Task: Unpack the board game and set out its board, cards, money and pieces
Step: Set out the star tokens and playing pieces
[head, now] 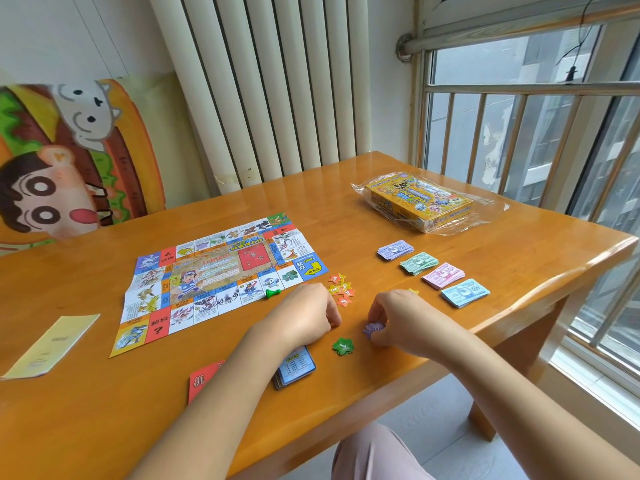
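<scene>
fingers (381, 311) of the right hand (401, 317) are pinching a thin purple star-shaped card token (373, 329), near and right of the colourful paper board (221, 268); likely light, bendy, best edge-gripped. left hand (308, 313) is curling its fingers; cannot tell around what.

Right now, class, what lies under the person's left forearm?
A stack of blue cards and a red card stick out from under the left forearm, flat on the table. The arm covers part of each, so whether anything else lies beneath cannot be seen.
</scene>
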A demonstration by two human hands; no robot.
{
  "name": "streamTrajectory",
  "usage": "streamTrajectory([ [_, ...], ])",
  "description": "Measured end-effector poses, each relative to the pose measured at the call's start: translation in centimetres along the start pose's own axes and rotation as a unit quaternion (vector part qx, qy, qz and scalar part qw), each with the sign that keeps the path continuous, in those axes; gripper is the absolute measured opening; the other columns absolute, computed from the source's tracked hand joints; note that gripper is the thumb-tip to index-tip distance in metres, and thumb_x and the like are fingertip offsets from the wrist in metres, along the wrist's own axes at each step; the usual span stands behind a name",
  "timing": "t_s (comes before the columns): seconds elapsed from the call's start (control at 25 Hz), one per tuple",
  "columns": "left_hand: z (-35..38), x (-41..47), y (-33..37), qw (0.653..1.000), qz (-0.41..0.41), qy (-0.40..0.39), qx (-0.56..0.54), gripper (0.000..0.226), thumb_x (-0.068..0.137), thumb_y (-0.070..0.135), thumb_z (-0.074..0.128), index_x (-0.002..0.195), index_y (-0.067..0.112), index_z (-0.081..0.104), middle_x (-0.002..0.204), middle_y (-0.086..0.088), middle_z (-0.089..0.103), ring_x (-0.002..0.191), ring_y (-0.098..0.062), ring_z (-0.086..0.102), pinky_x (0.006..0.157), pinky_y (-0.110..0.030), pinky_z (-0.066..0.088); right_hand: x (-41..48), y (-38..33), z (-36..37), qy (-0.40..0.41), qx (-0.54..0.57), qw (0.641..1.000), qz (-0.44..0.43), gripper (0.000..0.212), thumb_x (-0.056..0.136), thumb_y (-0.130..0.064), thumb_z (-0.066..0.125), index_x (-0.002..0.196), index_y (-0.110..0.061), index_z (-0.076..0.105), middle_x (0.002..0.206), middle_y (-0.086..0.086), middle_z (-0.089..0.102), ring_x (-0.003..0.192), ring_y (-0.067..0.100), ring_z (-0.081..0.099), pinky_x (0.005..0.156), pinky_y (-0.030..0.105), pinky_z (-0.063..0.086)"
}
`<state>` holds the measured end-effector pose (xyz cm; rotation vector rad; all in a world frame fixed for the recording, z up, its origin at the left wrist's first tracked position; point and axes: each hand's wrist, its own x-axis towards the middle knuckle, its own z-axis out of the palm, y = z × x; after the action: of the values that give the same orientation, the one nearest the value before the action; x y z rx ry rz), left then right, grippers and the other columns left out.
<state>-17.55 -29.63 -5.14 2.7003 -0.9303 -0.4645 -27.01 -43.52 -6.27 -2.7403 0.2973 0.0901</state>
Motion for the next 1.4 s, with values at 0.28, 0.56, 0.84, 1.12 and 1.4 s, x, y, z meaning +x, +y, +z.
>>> streamTrajectory([
  [0.28,0.2,-0.5,-0.6,1.000,0.024,0.014,-0.015,0.024,0.088,0.011,0.063,0.104,0.025,0.074,0.107,0.006,0.069,0.093,-0.006,0.061,0.079,-0.019,0.047,0.4,-0.2,0.2,-0.016,0.026,1.000,-0.001,0.037,0.082,-0.038,0.068,0.113,-0.022,0.056,0.112,0.000,0.049,0.097,0.015,0.048,0.076,0.024,0.042],
  [0.56,0.3,-1.5,-0.1,0.996,0.074,-0.022,-0.043,0.035,0.078,0.037,0.074,0.109,0.022,0.068,0.102,0.006,0.067,0.090,-0.008,0.061,0.078,-0.024,0.050,0.6,-1.1,1.0,0.022,-0.005,1.000,-0.021,0.035,0.082,-0.034,0.069,0.111,-0.016,0.062,0.108,0.004,0.054,0.099,0.018,0.049,0.074,0.023,0.037],
  [0.84,1.3,-1.9,0.7,0.997,0.080,-0.008,0.009,0.033,0.081,0.032,0.070,0.110,0.020,0.059,0.107,0.004,0.058,0.091,-0.011,0.053,0.076,-0.024,0.045,0.1,-0.5,0.7,0.001,0.030,0.998,-0.047,0.032,0.079,-0.030,0.070,0.109,-0.024,0.060,0.103,-0.001,0.046,0.088,0.014,0.047,0.069,0.022,0.037],
  [1.12,1.4,-1.9,0.5,0.997,0.075,-0.005,0.012,0.012,0.082,0.023,0.067,0.087,0.024,0.057,0.096,0.004,0.058,0.084,-0.012,0.053,0.069,-0.024,0.040,0.1,-0.4,1.1,0.022,0.044,0.996,-0.072,0.020,0.078,-0.020,0.067,0.097,-0.023,0.067,0.098,-0.001,0.054,0.080,0.011,0.048,0.058,0.016,0.035],
  [1.4,1.4,-2.3,-0.1,0.997,0.072,0.002,0.010,0.011,0.081,0.022,0.067,0.091,0.020,0.061,0.091,0.005,0.058,0.085,-0.014,0.057,0.070,-0.026,0.046,0.4,-1.1,2.2,0.038,0.074,0.993,-0.079,0.024,0.078,-0.018,0.066,0.102,-0.019,0.067,0.090,-0.002,0.054,0.080,0.011,0.049,0.064,0.020,0.036],
])
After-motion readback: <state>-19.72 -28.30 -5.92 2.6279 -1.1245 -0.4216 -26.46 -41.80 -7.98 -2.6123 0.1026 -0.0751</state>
